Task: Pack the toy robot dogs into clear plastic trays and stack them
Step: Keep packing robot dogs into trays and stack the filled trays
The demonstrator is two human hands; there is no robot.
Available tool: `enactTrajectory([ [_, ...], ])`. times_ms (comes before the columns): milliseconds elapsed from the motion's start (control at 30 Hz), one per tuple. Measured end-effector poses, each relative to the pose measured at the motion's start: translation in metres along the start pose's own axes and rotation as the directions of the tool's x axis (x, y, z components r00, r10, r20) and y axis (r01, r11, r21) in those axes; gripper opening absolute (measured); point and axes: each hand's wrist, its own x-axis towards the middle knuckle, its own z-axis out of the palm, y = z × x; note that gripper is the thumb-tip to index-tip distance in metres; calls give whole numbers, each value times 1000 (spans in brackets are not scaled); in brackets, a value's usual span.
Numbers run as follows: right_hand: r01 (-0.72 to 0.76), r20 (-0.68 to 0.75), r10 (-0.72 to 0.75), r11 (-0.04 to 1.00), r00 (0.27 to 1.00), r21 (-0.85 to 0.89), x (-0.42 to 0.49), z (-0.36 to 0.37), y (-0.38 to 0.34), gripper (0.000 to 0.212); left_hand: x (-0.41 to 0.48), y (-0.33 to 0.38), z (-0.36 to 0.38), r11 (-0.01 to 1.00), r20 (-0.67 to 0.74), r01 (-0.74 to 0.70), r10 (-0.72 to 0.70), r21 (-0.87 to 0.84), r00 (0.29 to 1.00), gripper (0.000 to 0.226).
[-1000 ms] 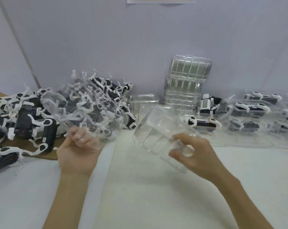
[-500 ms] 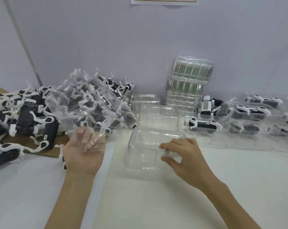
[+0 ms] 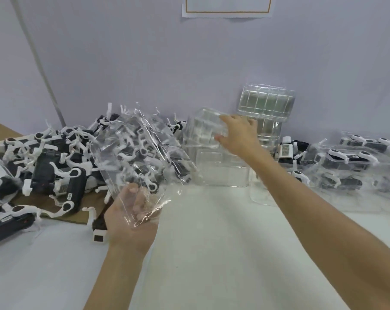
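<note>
Left hand (image 3: 131, 212), palm up, grips a tilted clear tray (image 3: 142, 151) veiling its fingers; outstretched right hand (image 3: 240, 135) clasps a second tray (image 3: 200, 130), edges indistinct

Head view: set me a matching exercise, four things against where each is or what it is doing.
Things:
1. left hand
2. right hand
3. loose dogs
4. packed dogs

Places or states:
A. heaped at the left of the table
B. lined up at the right of the table
C. holding the tilted tray close in
D. gripping the back tray near the wall

Pairs: 1-C, 2-D, 3-A, 4-B.
</note>
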Motion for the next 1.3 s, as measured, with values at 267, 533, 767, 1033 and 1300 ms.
enactTrajectory([
  [267, 3, 123, -154, 637, 980, 771, -79, -12, -58, 21, 4, -8, 0, 989, -82, 110, -102, 96, 991, 33],
  [533, -37, 13, 43, 609, 999, 792, -129, -7, -16, 45, -4, -28, 11, 740, -36, 187, -215, 646, 976, 15],
  [767, -232, 176, 170, 407, 970, 884, -150, 4, 32, 38, 5, -25, 3, 779, -260, 105, 77, 619, 962, 24],
  [1033, -394, 410, 86, 507, 908, 766, -151, 16, 46, 37, 12, -13, -10, 793, -288, 112, 84, 600, 954, 37],
  [1300, -391, 293, 279, 427, 915, 815, -149, 14, 42, 24, 5, -2, -3, 154, 68, -438, 891, 886, 449, 28],
])
